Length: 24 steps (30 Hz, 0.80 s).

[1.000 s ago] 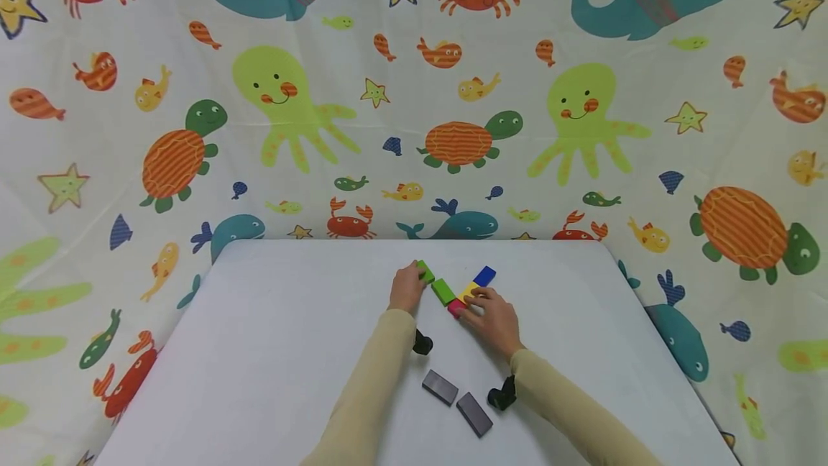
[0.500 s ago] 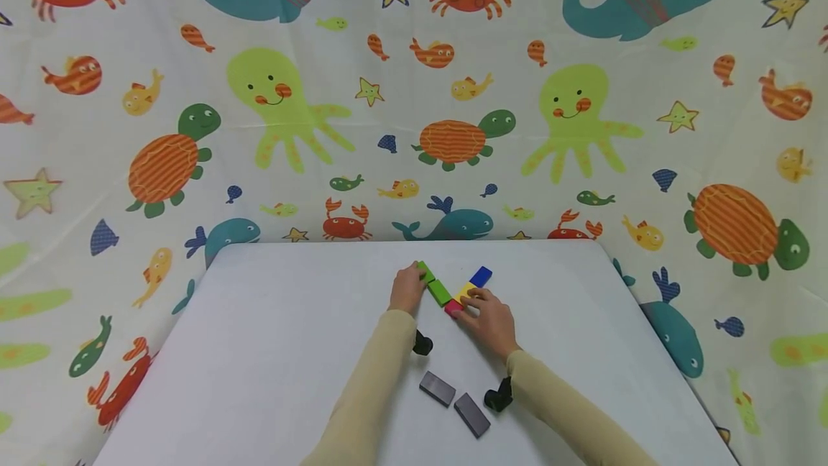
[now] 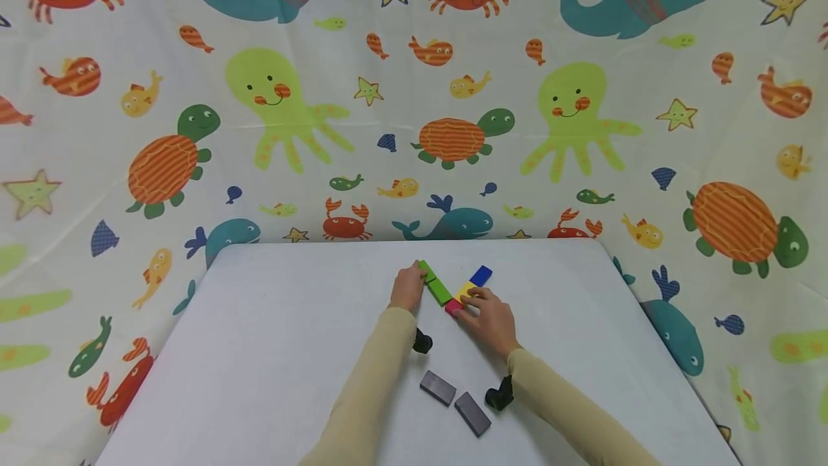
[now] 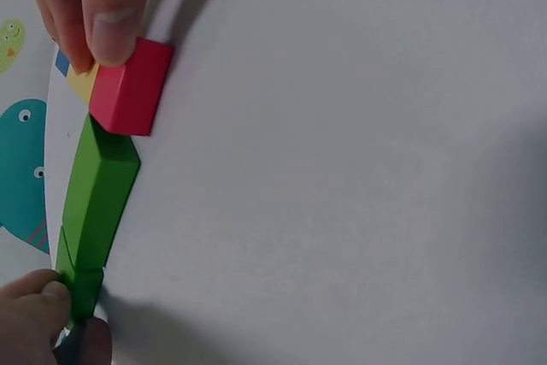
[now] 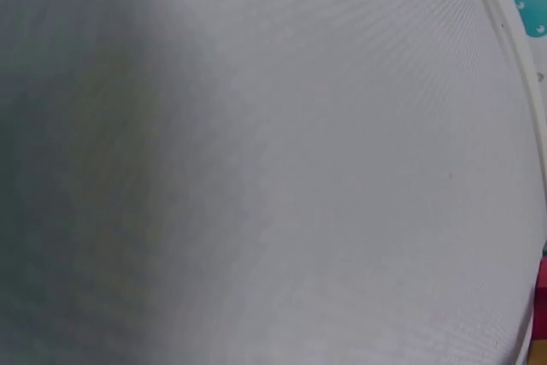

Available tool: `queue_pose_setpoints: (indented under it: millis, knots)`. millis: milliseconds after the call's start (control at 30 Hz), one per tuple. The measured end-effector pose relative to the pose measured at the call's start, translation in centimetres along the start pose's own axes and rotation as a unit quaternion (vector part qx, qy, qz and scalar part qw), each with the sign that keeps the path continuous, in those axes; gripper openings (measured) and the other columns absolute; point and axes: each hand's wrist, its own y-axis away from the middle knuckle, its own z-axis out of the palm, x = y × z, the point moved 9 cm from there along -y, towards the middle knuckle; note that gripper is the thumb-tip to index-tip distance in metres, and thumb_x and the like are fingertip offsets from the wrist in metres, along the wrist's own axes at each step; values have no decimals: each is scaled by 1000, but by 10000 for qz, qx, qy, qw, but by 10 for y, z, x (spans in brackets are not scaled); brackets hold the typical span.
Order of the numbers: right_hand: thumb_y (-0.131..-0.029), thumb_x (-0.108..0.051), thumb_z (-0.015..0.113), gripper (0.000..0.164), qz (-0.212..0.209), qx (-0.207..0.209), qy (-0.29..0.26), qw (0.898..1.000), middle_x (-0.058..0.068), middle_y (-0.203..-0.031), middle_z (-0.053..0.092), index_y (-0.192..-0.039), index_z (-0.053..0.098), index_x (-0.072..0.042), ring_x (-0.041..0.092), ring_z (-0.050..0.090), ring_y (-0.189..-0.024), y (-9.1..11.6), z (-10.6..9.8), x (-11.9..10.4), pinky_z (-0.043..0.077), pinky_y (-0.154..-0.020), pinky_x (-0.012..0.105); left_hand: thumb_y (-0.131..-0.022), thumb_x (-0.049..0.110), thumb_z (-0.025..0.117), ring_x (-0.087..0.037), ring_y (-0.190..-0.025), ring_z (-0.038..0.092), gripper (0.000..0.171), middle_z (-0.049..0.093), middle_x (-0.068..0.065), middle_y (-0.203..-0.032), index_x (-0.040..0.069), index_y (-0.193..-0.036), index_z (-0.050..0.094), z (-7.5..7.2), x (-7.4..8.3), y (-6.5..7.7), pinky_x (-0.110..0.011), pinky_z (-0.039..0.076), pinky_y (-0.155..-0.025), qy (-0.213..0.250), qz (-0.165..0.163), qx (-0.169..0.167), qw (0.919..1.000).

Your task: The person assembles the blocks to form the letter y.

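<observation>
We see the left hand [image 3: 407, 288] at the far end of a line of two green blocks; its fingers [image 4: 34, 314] pinch the far green block [image 3: 425, 271], and the near green block [image 3: 440, 291] lies in one line with it, touching end to end. The right hand [image 3: 489, 318] rests on the second line of blocks, which goes away to the right: a red block [image 3: 453, 307], a yellow block [image 3: 464, 292] and a blue block [image 3: 481, 276]. Its fingers [image 4: 107, 6] are pressed together and hold the red and yellow blocks from above. The near green block meets the red block at a corner, so the two lines make a V on the white worktop [image 3: 291, 322]. Nearer to us, between the two sleeves, two grey blocks [image 3: 456, 403] lie flat, just beside each other. Behind the worktop hangs a curtain [image 3: 194, 128] with sea animals.
</observation>
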Motion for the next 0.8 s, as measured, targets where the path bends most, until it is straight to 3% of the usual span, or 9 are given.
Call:
queue_pose_setpoints:
  millis: [467,800]
  knots:
    - [-83,-42,77,40,-90,103,-10,9999,6,-118,64,-110,76,-13,26,62,-103,2,-1,-2,49,-84,45,-96,0,57,-37,-119,57,24,55,-22,-136,3,-114,72,0,0,2,-44,48,-98,-90,190,94,9997]
    - [-82,-42,77,42,-133,133,-20,9998,8,-119,64,-113,75,-14,27,62,-102,3,-4,-7,49,-83,44,-98,5,56,-37,-125,53,28,51,-19,-141,5,-125,67,0,-5,5,-44,42,-104,-82,35,-194,9998]
